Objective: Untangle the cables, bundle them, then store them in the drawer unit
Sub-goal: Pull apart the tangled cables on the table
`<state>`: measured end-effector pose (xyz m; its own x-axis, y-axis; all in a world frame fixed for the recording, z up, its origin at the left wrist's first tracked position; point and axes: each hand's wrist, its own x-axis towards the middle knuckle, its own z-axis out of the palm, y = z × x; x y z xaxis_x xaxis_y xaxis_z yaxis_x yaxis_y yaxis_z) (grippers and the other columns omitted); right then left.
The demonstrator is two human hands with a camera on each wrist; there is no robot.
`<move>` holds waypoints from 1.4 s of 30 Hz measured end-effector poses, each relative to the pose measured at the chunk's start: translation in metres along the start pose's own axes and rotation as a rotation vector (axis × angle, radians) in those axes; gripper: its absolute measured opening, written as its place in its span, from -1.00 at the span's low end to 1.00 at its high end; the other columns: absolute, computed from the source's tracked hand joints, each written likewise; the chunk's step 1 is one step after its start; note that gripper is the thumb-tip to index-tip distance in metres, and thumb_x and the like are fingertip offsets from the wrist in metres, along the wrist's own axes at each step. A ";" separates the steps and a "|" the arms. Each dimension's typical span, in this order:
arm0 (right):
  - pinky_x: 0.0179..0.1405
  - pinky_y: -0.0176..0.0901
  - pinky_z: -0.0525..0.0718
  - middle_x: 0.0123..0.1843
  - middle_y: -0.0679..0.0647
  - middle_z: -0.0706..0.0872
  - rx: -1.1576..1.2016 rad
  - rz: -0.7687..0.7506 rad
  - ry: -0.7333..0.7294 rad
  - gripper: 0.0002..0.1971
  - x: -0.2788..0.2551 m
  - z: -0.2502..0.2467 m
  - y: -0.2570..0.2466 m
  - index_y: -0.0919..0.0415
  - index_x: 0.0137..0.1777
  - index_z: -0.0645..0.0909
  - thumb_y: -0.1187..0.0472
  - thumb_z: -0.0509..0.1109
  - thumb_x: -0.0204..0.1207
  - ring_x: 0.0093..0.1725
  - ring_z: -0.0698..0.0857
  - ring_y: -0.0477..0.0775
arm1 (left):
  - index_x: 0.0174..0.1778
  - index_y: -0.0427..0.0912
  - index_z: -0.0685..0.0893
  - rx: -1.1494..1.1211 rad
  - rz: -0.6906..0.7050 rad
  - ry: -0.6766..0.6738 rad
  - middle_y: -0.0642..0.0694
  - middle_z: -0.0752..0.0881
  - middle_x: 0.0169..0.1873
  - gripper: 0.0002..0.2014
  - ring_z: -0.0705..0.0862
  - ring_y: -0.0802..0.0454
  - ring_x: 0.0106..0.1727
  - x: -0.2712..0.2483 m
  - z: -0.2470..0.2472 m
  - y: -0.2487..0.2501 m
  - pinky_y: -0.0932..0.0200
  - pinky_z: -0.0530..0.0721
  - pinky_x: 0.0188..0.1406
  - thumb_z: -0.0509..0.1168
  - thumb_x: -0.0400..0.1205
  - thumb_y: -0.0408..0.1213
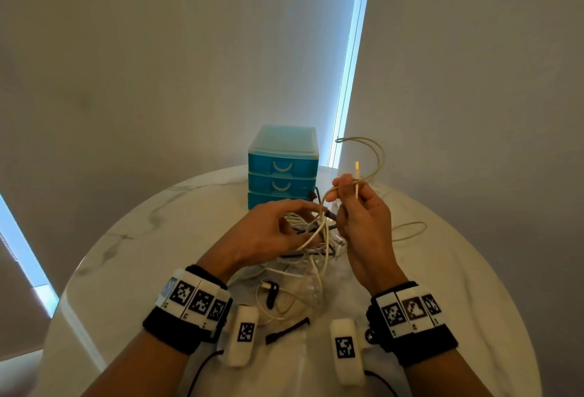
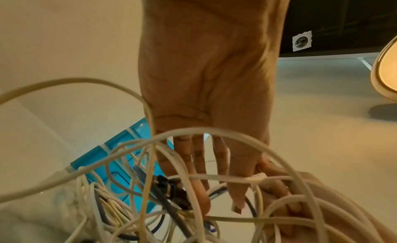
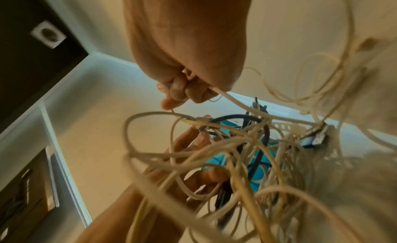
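Head view: tangle [image 1: 311, 248] on counter [image 1: 132, 238], just before drawers [image 1: 282, 164], all shut; storing not begun. Right hand [image 1: 360, 216] pinches beige cable [image 1: 363, 156] raised, likely to draw it clear. Left hand [image 1: 271, 232] curled on white strands, anchoring the heap.

Left wrist view: fingers [image 2: 236, 187] threaded among loops, steadying.

Right wrist view: grip clamped on cable; blurred.

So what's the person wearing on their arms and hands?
Both hands, left hand and right hand, are bare, no gloves or sleeves. Each wrist carries a black wristband topped by white blocks printed with black square-pattern markers. A white marker-tagged pod with a thin black cable sits under each wrist.
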<state>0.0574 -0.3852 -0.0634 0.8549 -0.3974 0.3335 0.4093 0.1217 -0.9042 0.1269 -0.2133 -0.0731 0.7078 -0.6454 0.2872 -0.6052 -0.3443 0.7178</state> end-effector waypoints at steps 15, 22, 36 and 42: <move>-0.63 -0.34 0.26 0.25 0.14 0.89 0.078 0.215 0.022 -0.66 0.013 -0.015 0.015 0.27 0.24 0.67 -0.03 0.27 0.85 -0.59 0.28 -0.13 | 0.43 0.19 0.67 -0.241 -0.066 0.220 0.20 0.89 0.10 -0.59 0.88 0.21 0.08 0.004 0.003 0.011 0.17 0.79 0.20 0.34 0.73 0.26; -0.57 -0.27 0.25 0.16 0.25 0.89 -0.010 0.157 -0.093 -0.64 0.007 -0.008 0.009 0.14 0.12 0.83 -0.08 0.30 0.83 -0.54 0.26 -0.07 | 0.13 -0.01 0.92 -0.413 -0.173 0.332 0.06 0.94 -0.07 -0.58 0.91 0.07 -0.07 0.001 -0.005 0.020 0.15 0.77 -0.04 0.26 0.80 0.19; -0.30 -0.04 0.51 -0.26 -0.01 0.64 -0.373 -0.060 0.235 -0.69 0.021 -0.041 0.001 0.06 0.02 0.78 -0.13 0.36 0.79 -0.32 0.52 -0.03 | 0.18 -0.19 0.80 -0.491 0.181 0.819 -0.12 0.90 -0.11 -0.81 0.74 0.02 -0.24 -0.006 -0.038 0.025 0.18 0.77 -0.13 0.29 0.87 -0.22; -0.17 -0.32 0.75 -0.23 -0.24 0.82 -0.212 -0.138 -0.147 -0.71 -0.006 -0.001 -0.019 0.14 0.23 0.84 -0.02 0.42 0.75 -0.21 0.77 -0.23 | 0.12 -0.03 0.89 -0.184 0.151 0.347 0.08 0.90 -0.14 -0.76 0.83 0.06 -0.26 -0.008 0.001 0.040 0.23 0.82 -0.14 0.39 0.77 0.00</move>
<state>0.0439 -0.3862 -0.0482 0.8393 -0.2588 0.4782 0.4624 -0.1230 -0.8781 0.0968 -0.2231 -0.0474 0.7158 -0.4005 0.5720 -0.6586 -0.1151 0.7436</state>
